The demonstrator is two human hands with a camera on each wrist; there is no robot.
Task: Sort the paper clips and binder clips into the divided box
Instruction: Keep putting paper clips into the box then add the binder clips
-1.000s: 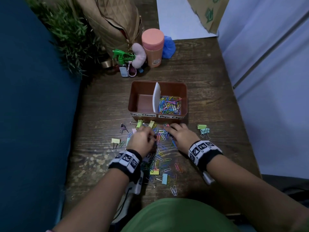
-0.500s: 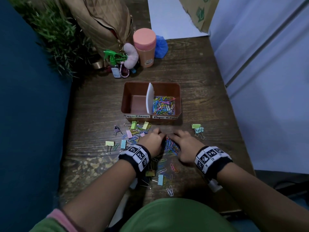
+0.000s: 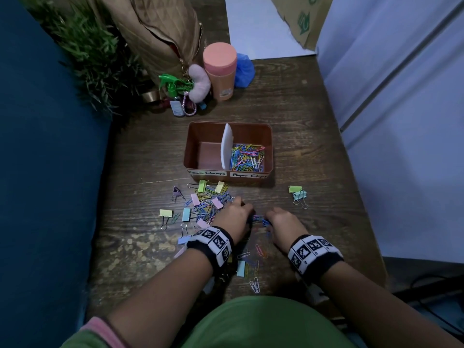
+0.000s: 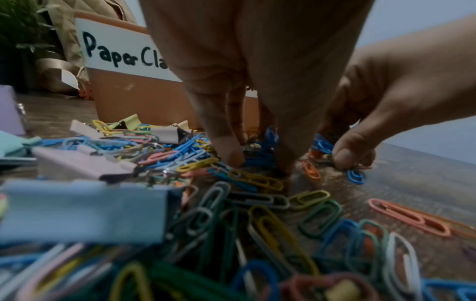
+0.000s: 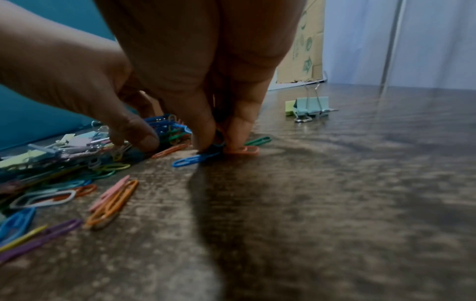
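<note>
Low in the frame, loose paper clips (image 3: 254,285) lie on the table (image 3: 313,116). Just above them, at centre, the left hand (image 3: 232,218) and right hand (image 3: 285,224) meet, fingertips curled down, pinching a small bunch of clips (image 3: 259,219) between them. Binder clips (image 3: 187,214) are scattered centre-left. Farther up, the box (image 3: 200,136) holds paper clips in its right compartment.

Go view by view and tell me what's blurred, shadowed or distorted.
Head view: dim, wide-angle bending at the edges, divided box sharp. Left wrist view: nearest paper clips and blue binder clip out of focus. Right wrist view: right hand dark, casting a long shadow on the table.
</note>
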